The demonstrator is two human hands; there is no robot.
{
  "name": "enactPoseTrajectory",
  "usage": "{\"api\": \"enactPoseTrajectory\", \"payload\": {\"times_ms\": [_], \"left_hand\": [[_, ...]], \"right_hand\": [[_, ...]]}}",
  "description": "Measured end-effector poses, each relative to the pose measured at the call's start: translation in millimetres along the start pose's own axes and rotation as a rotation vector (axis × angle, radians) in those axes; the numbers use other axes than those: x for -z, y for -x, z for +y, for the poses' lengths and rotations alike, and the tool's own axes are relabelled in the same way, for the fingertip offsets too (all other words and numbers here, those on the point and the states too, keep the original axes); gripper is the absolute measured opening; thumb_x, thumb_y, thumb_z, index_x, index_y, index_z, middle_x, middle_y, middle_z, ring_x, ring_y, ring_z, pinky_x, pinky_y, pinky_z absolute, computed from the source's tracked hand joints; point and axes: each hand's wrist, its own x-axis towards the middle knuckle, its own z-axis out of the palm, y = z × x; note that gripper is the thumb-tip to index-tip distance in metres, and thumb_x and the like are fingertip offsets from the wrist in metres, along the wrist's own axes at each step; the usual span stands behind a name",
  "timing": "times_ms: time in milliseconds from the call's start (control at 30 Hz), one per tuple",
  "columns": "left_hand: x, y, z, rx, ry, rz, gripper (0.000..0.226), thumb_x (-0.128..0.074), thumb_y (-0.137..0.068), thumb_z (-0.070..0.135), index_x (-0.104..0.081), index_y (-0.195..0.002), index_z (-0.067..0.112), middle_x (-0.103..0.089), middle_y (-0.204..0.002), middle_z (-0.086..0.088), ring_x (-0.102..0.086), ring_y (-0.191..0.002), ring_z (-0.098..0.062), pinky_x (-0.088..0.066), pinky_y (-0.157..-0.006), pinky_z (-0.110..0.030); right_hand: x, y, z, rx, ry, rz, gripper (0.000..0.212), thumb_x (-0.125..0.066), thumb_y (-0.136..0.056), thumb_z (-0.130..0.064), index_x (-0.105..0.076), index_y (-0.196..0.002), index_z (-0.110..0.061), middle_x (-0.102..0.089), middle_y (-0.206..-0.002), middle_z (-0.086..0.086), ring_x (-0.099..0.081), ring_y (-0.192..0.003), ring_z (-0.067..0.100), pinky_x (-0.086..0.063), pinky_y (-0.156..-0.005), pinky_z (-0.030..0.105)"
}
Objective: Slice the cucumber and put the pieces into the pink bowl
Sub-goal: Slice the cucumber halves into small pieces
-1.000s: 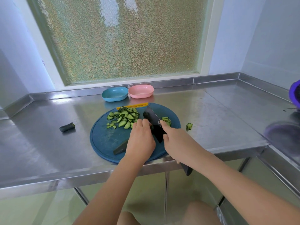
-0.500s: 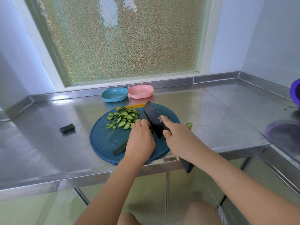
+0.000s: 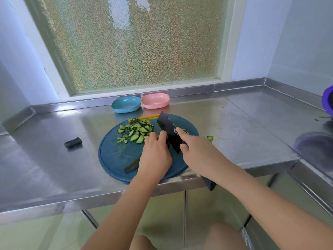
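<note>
The knife (image 3: pixel 169 131) has come up off the board (image 3: pixel 115 156): a second ago its edge was down beside the left fingers, half a second ago it was rising, and now the blade hangs tilted above the cut end, tip toward the bowls. The left hand (image 3: pixel 155 156) has stayed put, fingers curled down over the cucumber (image 3: pixel 132 166) and pinning it to the board, with only the dark near end poking out below the palm. The right hand (image 3: pixel 196 152) is wrapped round the handle, forefinger laid along the flat of the blade. This reads as the gap between two strokes, so slicing is probably midway: a fair length looks uncut, and the pink bowl (image 3: pixel 155 101), at the back of the counter (image 3: pixel 234 127) just beside the blue bowl (image 3: pixel 126 105), shows nothing inside from this angle. The slices (image 3: pixel 137 130) lie in a loose heap on the board's far side, thin half-moons of pale wet flesh with dark rind. One piece (image 3: pixel 210 138) has strayed onto the steel right of the board, and a dark stub (image 3: pixel 72 142) lies well off to the left. The blade is matt black, broad and rectangular; the board is round, blue and dull, with a groove inside its rim; the bowls are smooth, shallow and round-cornered; the counter is shiny steel
</note>
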Motion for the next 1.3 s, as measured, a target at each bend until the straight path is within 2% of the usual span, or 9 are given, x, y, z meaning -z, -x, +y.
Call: {"api": "enactPoseTrajectory", "payload": {"times_ms": [200,467,600,800,867,967,1067,1200,1300], "left_hand": [[-1,0,0,-0.005,0.004,0.015,0.021,-0.041,-0.089,0.005,-0.046,-0.109,0.007,-0.039,-0.094,-0.007,-0.029,-0.082,-0.018,-0.024,-0.072,-0.026],[-1,0,0,0.015,0.008,0.016,0.024,-0.040,-0.091,0.008,-0.045,-0.115,0.010,-0.043,-0.102,-0.010,-0.028,-0.085,-0.017,-0.027,-0.074,-0.026],[0,0,-1,0.010,-0.003,0.013,0.024,-0.040,-0.091,0.009,-0.045,-0.115,0.010,-0.043,-0.104,-0.011,-0.034,-0.089,-0.020,-0.030,-0.076,-0.028],[-3,-2,-2,-0.036,-0.045,0.031,0.018,-0.044,-0.087,0.001,-0.051,-0.103,0.002,-0.047,-0.098,-0.015,-0.040,-0.086,-0.028,-0.031,-0.077,-0.032],[-4,-2,-2,-0.046,-0.062,0.036,0.017,-0.045,-0.084,-0.001,-0.053,-0.099,0.002,-0.049,-0.094,-0.016,-0.043,-0.083,-0.029,-0.037,-0.076,-0.036],[-3,-1,1,-0.058,-0.035,0.071,0.016,-0.051,-0.076,-0.007,-0.055,-0.090,0.000,-0.053,-0.085,-0.019,-0.049,-0.075,-0.034,-0.045,-0.067,-0.045],[-2,0,2,-0.073,-0.035,0.091,0.017,-0.056,-0.071,-0.010,-0.056,-0.086,-0.001,-0.054,-0.080,-0.019,-0.051,-0.070,-0.035,-0.047,-0.061,-0.045],[-3,0,0,-0.027,0.008,0.076,0.013,-0.052,-0.082,-0.004,-0.054,-0.094,-0.001,-0.051,-0.093,-0.018,-0.048,-0.084,-0.032,-0.040,-0.075,-0.038],[-3,1,1,-0.014,0.010,0.082,0.010,-0.051,-0.083,-0.003,-0.053,-0.093,-0.001,-0.050,-0.094,-0.018,-0.046,-0.085,-0.031,-0.038,-0.076,-0.037]], "right_hand": [[4,-1,-2,0.014,0.044,-0.005,0.054,-0.034,-0.102,-0.019,-0.016,-0.152,-0.030,-0.042,-0.068,-0.003,-0.041,-0.057,0.007,-0.030,-0.048,0.020],[7,-4,-3,0.024,0.062,-0.027,0.058,-0.036,-0.100,-0.011,-0.017,-0.152,-0.029,-0.044,-0.068,-0.003,-0.040,-0.057,0.007,-0.029,-0.046,0.020],[4,-6,-1,0.019,0.073,-0.013,0.057,-0.034,-0.101,-0.014,-0.015,-0.152,-0.028,-0.042,-0.066,0.000,-0.041,-0.055,0.010,-0.028,-0.046,0.022],[-3,-6,-1,0.002,0.073,0.001,0.061,-0.037,-0.099,-0.009,-0.013,-0.153,-0.025,-0.042,-0.065,0.000,-0.041,-0.055,0.009,-0.030,-0.045,0.021],[-6,-7,-1,-0.003,0.051,-0.005,0.061,-0.037,-0.099,-0.009,-0.014,-0.153,-0.024,-0.043,-0.067,0.000,-0.043,-0.056,0.009,-0.034,-0.047,0.022],[-16,-5,-3,-0.028,0.012,-0.035,0.063,-0.038,-0.099,-0.010,-0.012,-0.154,-0.025,-0.045,-0.069,0.000,-0.044,-0.057,0.011,-0.040,-0.053,0.026],[-21,-5,0,-0.041,0.005,-0.022,0.063,-0.038,-0.099,-0.012,-0.010,-0.154,-0.025,-0.046,-0.070,0.001,-0.044,-0.057,0.011,-0.037,-0.052,0.023],[-18,-2,6,-0.059,-0.010,-0.015,0.059,-0.035,-0.101,-0.014,-0.013,-0.153,-0.027,-0.049,-0.073,0.003,-0.048,-0.059,0.014,-0.039,-0.054,0.026],[-10,3,8,-0.065,-0.081,-0.019,0.055,-0.033,-0.102,-0.017,-0.015,-0.152,-0.030,-0.055,-0.073,0.004,-0.045,-0.049,0.009,-0.045,-0.054,0.026]]}}
